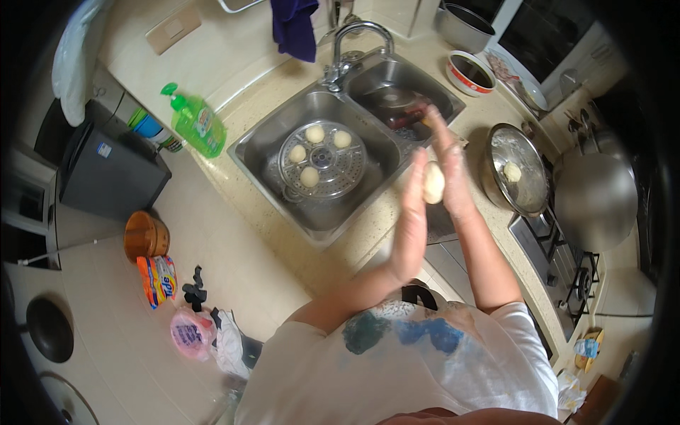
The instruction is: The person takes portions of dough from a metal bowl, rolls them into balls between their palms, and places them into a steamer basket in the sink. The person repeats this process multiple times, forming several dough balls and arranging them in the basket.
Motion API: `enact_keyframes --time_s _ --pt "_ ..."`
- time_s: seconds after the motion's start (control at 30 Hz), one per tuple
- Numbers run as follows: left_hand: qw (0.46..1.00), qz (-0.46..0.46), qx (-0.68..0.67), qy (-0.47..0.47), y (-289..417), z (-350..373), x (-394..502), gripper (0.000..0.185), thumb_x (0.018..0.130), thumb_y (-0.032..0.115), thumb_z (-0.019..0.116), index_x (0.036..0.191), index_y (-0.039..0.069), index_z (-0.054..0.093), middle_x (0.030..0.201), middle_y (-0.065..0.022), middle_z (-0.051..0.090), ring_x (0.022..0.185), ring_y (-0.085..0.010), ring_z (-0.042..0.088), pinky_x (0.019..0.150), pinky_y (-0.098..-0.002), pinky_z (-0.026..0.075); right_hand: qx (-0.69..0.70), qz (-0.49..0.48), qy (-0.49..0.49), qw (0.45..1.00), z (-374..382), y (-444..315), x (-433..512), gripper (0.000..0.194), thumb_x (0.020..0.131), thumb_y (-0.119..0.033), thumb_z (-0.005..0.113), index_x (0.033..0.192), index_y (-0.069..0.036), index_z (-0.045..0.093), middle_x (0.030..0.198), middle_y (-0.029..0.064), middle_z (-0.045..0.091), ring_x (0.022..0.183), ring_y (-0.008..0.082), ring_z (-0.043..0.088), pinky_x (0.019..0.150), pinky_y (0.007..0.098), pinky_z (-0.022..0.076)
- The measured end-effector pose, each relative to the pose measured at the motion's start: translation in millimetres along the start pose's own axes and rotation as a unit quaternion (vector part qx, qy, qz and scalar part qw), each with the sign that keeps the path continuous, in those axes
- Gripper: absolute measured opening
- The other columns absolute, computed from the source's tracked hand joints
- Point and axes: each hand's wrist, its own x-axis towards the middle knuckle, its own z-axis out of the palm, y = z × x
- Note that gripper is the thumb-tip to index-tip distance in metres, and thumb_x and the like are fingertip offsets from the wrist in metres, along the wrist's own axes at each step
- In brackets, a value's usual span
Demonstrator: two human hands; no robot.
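Note:
Between the palms of my left hand (411,218) and my right hand (450,170) a ball of dough (434,183) is pressed, above the counter edge by the sink. Both hands are raised with fingers extended and look floury. Several round dough balls (314,134) lie on a perforated metal steamer rack (348,167) in the left sink basin. To the right, a steel bowl (494,196) dusted with flour holds one rough lump of dough (512,171).
A chrome faucet (366,25) arches over the double sink (324,234). A green soap bottle (199,127) stands on the left. A bowl of dark liquid (471,73) and a metal pot (465,29) stand at the back right, a gas stove (552,265) at the right.

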Motion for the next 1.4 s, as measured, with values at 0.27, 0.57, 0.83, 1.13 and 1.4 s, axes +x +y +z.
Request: enact_keyframes --time_s 0.27,0.57,0.83,1.13,1.4 --pt "0.998 -0.005 -0.024 0.055 -23.8 -16.7 -23.0 0.065 0.104 0.043 0.026 0.154 0.005 0.009 0.161 -0.0149 0.011 0.148 -0.0273 0.011 0.12 -0.0416 0.008 -0.021 -0.158 -0.006 0.987 22.2 -32.4 -11.7 0.079 0.09 -0.054 0.049 0.148 -0.002 0.033 0.154 0.0201 0.03 0.146 0.0399 0.019 0.118 0.0524 0.0162" --pt "0.976 -0.09 -0.162 0.117 16.9 -11.4 12.8 0.072 0.102 0.055 0.022 0.156 0.011 0.004 0.161 -0.017 0.002 0.15 -0.0242 0.002 0.12 -0.047 0.005 0.049 -0.135 -0.024 0.989 39.0 -24.7 -42.0 0.084 0.091 -0.058 0.049 0.152 -0.005 0.023 0.157 0.022 0.021 0.146 0.0403 0.015 0.119 0.0483 0.0105" --pt "0.929 0.093 -0.316 0.167 -22.8 38.6 17.7 0.081 0.099 0.056 0.028 0.154 0.0 0.006 0.162 -0.0155 -0.001 0.149 -0.0308 -0.002 0.119 -0.0448 0.005 0.039 -0.091 -0.019 0.995 15.5 -47.3 -41.2 0.074 0.078 -0.009 0.063 0.145 0.0 0.033 0.15 0.026 0.03 0.144 0.04 0.022 0.118 0.0446 0.019" --pt "0.999 -0.023 0.036 0.008 -10.9 51.5 8.2 0.071 0.102 0.054 0.023 0.156 0.01 0.006 0.161 -0.0162 0.006 0.149 -0.0318 0.006 0.119 -0.0506 0.007 0.018 0.023 -0.128 0.991 -56.0 -33.9 7.0 0.071 0.091 -0.022 0.054 0.151 -0.001 0.022 0.158 0.0222 0.014 0.147 0.037 0.014 0.117 0.0438 0.0194" --pt "0.989 -0.1 0.109 0.008 -24.6 108.2 13.2 0.073 0.101 0.058 0.017 0.156 0.01 0.01 0.161 -0.0111 0.011 0.147 -0.026 0.018 0.117 -0.0418 0.018 0.007 -0.186 0.078 0.979 -85.9 20.5 -0.3 0.064 0.097 -0.032 0.048 0.15 -0.002 0.025 0.157 0.0214 0.02 0.145 0.0367 0.022 0.117 0.0434 0.0214"
